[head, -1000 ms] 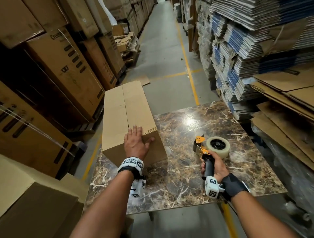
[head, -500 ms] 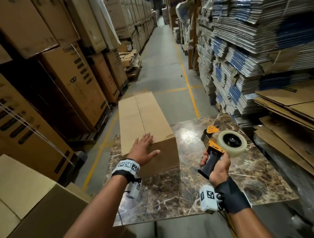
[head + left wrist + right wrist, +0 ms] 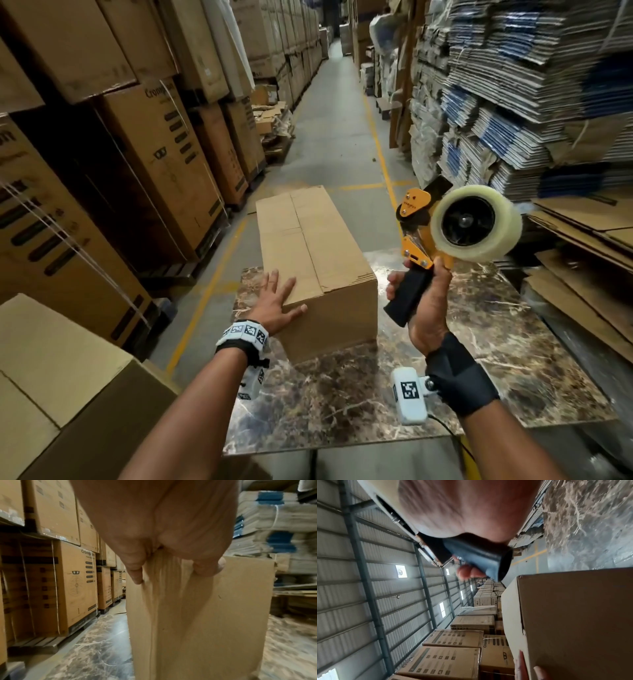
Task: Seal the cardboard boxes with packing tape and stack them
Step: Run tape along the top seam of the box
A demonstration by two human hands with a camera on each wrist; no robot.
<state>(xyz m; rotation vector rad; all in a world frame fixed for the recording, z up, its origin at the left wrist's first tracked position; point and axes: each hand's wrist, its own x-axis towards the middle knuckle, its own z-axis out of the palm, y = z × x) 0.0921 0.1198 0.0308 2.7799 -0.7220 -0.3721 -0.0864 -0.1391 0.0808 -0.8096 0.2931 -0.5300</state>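
At centre frame, the box (image 3: 315,260) lies on the table (image 3: 496,346) with its top seam untaped; the dispenser (image 3: 445,236), flat on the marble a second ago, is now lifted at centre right.

Long, plain and brown, the corrugated box runs lengthwise away from the viewer, its far end past the table's edge. Left hand (image 3: 275,303) rests flat on its near left corner, fingers spread, steadying it. Right hand (image 3: 423,303) is clamped round the black handle, raising the orange frame and glossy clear tape roll above the veined, polished slab. Taping looks about to start; no stacking yet. Printed cartons (image 3: 164,154) fill the left; flattened cardboard bundles (image 3: 513,102) fill the upper right.
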